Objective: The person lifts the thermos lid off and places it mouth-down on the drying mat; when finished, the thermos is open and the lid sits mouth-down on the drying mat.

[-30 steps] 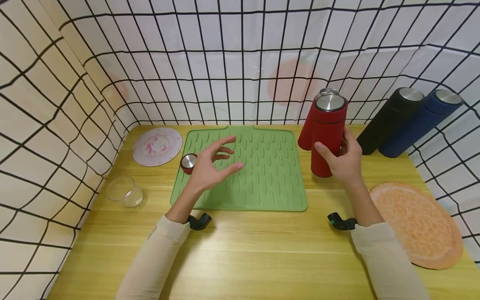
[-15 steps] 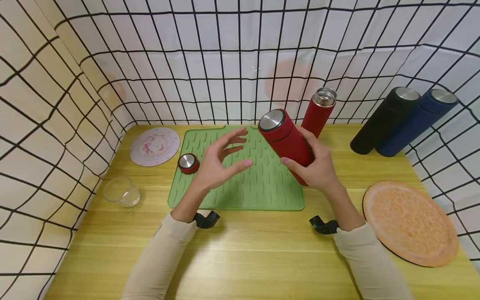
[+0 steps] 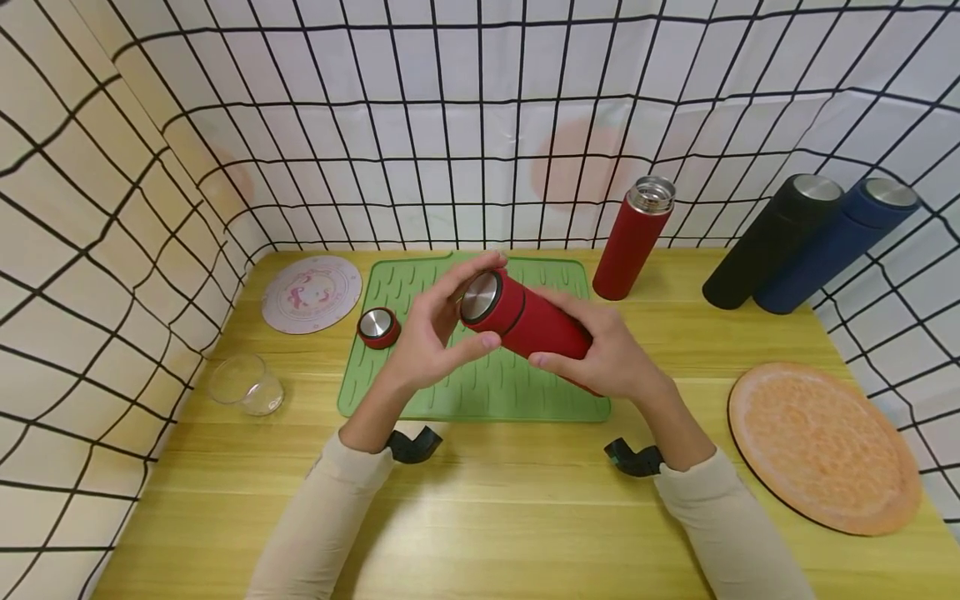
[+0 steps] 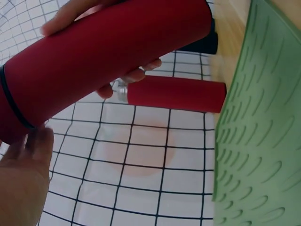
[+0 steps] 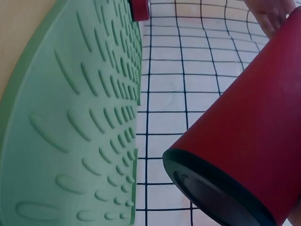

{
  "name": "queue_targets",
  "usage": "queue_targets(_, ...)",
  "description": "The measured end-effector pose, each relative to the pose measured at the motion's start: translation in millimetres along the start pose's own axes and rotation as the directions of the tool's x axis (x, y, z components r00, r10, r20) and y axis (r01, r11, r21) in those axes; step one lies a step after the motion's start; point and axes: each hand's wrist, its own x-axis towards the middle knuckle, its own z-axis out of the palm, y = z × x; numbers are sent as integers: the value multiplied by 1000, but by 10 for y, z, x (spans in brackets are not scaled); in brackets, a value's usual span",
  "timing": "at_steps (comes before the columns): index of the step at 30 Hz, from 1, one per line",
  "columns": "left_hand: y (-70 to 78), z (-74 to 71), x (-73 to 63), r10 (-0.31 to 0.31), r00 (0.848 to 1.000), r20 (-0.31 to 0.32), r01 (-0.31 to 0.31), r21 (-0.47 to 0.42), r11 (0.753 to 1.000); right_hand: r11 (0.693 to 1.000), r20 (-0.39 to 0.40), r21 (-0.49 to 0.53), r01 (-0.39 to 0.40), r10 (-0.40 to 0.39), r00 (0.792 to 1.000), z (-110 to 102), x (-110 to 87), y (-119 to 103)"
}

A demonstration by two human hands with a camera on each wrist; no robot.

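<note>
Tilted over the green mat [image 3: 480, 404], a red thermos [image 3: 551, 323] points its steel-topped lid [image 3: 481, 297] to the left. My right hand [image 3: 611, 350] grips its body, thumb on the near side. At the lid end, my left hand [image 3: 431, 337] curves its fingers and thumb round the lid, fingertips right at its rim. The left wrist view shows those fingers against the lid's edge beside the dark seam. The right wrist view shows the thermos's dark base [image 5: 211, 188], raised above the mat.
A loose red lid [image 3: 378, 327] sits on the mat's left. Behind stands an open red thermos [image 3: 632, 246]. Black [image 3: 772, 242] and blue [image 3: 836, 246] thermoses stand right, near a round pizza-patterned mat [image 3: 825, 450]. Left are a round pink mat [image 3: 312, 293] and a glass [image 3: 247, 385].
My right hand has carried the red thermos left from beside the open one to over the green mat, tipping it. My left hand has moved slightly right and meets its lid.
</note>
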Motion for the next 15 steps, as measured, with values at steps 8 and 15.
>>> queue_targets(8,1,16,-20,34,996,77,-28,-88,996,999,71,37,16,-19,997,-16,-25,-8)
queue_targets(15,-8,4,-32,28,996,88,-20,-88,996,998,108,63,2,-9,994,-40,-21,0)
